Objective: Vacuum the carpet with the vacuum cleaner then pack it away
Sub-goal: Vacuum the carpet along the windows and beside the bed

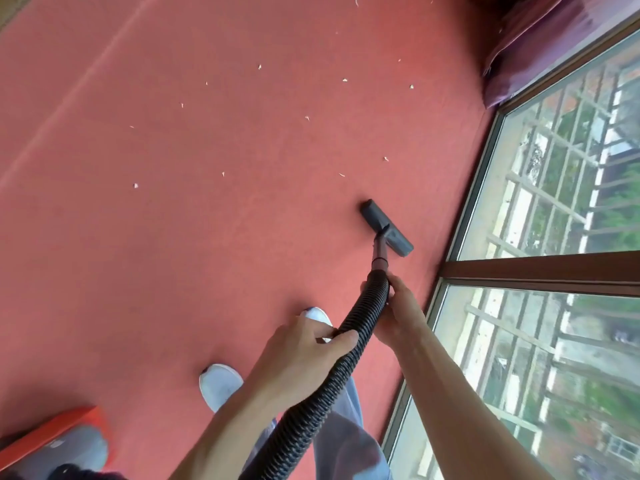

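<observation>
Head view shows the left hand (308, 344) and right hand (398, 306) both curled around the black ribbed plastic hose (346, 362), its flat dark grey nozzle (386, 227) lying on the red carpet (173, 237) near the window (554, 168), so slow overlapping strokes toward the small white scraps (135, 185) seem best.

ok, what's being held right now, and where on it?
The vacuum's black ribbed hose, with both hands. The right hand grips its upper end, just behind the rigid tube to the floor nozzle. The left hand grips further down.
</observation>
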Available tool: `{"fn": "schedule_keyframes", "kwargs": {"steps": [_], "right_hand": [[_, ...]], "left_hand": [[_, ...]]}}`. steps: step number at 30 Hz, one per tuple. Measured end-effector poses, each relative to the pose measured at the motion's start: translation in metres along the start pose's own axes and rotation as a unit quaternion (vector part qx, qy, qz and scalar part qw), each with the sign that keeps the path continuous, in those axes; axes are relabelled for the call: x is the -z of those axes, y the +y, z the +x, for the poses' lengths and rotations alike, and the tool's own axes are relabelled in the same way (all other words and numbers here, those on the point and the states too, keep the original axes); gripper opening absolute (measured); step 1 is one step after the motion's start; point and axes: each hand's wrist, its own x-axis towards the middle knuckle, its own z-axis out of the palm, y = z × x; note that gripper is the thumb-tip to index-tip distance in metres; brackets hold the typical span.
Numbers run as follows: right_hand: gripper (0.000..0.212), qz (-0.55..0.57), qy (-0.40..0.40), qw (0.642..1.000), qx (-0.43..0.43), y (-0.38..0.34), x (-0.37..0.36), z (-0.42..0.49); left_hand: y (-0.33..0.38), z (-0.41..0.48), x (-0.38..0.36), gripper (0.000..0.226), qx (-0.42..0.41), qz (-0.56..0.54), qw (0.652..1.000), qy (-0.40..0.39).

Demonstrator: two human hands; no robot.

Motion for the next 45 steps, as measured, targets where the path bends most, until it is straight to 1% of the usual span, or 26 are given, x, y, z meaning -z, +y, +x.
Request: {"fn": "schedule_keyframes", "kwargs": {"steps": [2, 3, 5, 7, 9, 11, 12, 14, 15, 17, 19, 20, 22, 25, 26, 28, 31, 34, 36, 37, 39, 41, 43, 45], "right_hand": [[0.026, 0.01, 0.002, 1.0, 0.012, -0.011, -0.003, -0.001], [0.025, 0.012, 0.005, 1.0, 0.019, -0.016, -0.006, -0.005], [0.024, 0.015, 0.013, 1.0, 0.019, -0.025, -0.006, -0.013], [0.025, 0.017, 0.006, 1.0, -0.003, -0.027, -0.003, -0.02], [0.026, 0.021, -0.005, 0.999, -0.037, -0.022, -0.002, -0.023], [0.028, 0.034, -0.01, 0.998, -0.051, -0.015, -0.006, -0.02], [0.027, 0.038, -0.007, 0.998, -0.045, -0.011, -0.009, -0.015], [0.022, 0.031, 0.014, 0.999, -0.027, -0.004, -0.01, 0.002], [0.023, 0.022, 0.036, 0.999, -0.016, -0.002, -0.011, 0.011], [0.03, 0.016, 0.073, 0.997, 0.0, -0.004, -0.011, 0.023], [0.031, 0.024, 0.069, 0.997, 0.003, -0.012, -0.011, 0.025], [0.03, 0.029, 0.056, 0.998, 0.003, -0.018, -0.011, 0.023], [0.025, 0.043, 0.037, 0.998, -0.003, -0.03, -0.008, 0.009], [0.019, 0.081, 0.029, 0.996, -0.021, -0.04, 0.003, -0.023], [0.018, 0.098, 0.022, 0.994, -0.033, -0.039, 0.006, -0.032], [0.015, 0.133, -0.003, 0.989, -0.059, -0.034, 0.009, -0.041], [0.016, 0.159, -0.014, 0.983, -0.089, -0.024, 0.004, -0.033], [0.018, 0.146, 0.004, 0.985, -0.087, -0.018, -0.002, -0.01], [0.019, 0.128, 0.014, 0.988, -0.087, -0.018, -0.003, 0.004], [0.021, 0.118, 0.015, 0.989, -0.092, -0.018, -0.002, 0.007], [0.023, 0.11, 0.004, 0.989, -0.099, -0.021, 0.004, 0.006], [0.023, 0.12, -0.018, 0.987, -0.105, -0.023, 0.009, -0.008], [0.023, 0.147, -0.036, 0.981, -0.122, -0.022, 0.015, -0.021], [0.02, 0.162, -0.059, 0.976, -0.136, -0.019, 0.019, -0.026]], "left_hand": [[0.006, 0.001, 0.0, 0.039, -0.005, -0.019, 1.0, -0.002], [0.01, 0.001, 0.003, 0.036, -0.011, -0.038, 0.999, -0.017], [0.019, 0.001, 0.014, 0.034, -0.023, -0.05, 0.996, -0.07], [0.027, -0.002, 0.026, 0.037, -0.02, -0.041, 0.99, -0.13], [0.031, -0.004, 0.033, 0.037, -0.008, -0.028, 0.987, -0.16], [0.03, -0.004, 0.037, 0.038, 0.013, -0.02, 0.986, -0.163], [0.029, -0.002, 0.037, 0.041, 0.023, -0.017, 0.988, -0.152], [0.023, 0.005, 0.031, 0.042, 0.037, -0.004, 0.994, -0.105], [0.019, 0.007, 0.026, 0.042, 0.038, 0.012, 0.996, -0.078], [0.015, 0.01, 0.012, 0.043, 0.025, 0.051, 0.997, -0.048], [0.014, 0.013, 0.0, 0.049, 0.005, 0.067, 0.997, -0.041], [0.015, 0.013, -0.001, 0.047, -0.008, 0.077, 0.996, -0.035], [0.025, 0.012, 0.003, 0.036, -0.026, 0.1, 0.993, -0.051], [0.047, 0.005, 0.022, 0.018, -0.031, 0.117, 0.982, -0.143], [0.052, 0.003, 0.029, 0.014, -0.029, 0.124, 0.978, -0.167], [0.056, 0.0, 0.041, 0.016, -0.025, 0.128, 0.972, -0.194], [0.05, 0.0, 0.05, 0.02, -0.009, 0.128, 0.977, -0.171], [0.041, 0.005, 0.043, 0.015, 0.007, 0.099, 0.989, -0.108], [0.038, 0.01, 0.03, 0.022, -0.003, 0.116, 0.991, -0.068], [0.038, 0.012, 0.023, 0.026, -0.008, 0.125, 0.99, -0.064], [0.042, 0.013, 0.016, 0.027, -0.011, 0.129, 0.988, -0.089], [0.044, 0.012, 0.02, 0.024, -0.003, 0.113, 0.984, -0.138], [0.045, 0.009, 0.028, 0.028, 0.006, 0.114, 0.977, -0.183], [0.043, 0.007, 0.033, 0.035, 0.012, 0.125, 0.975, -0.183]]}}
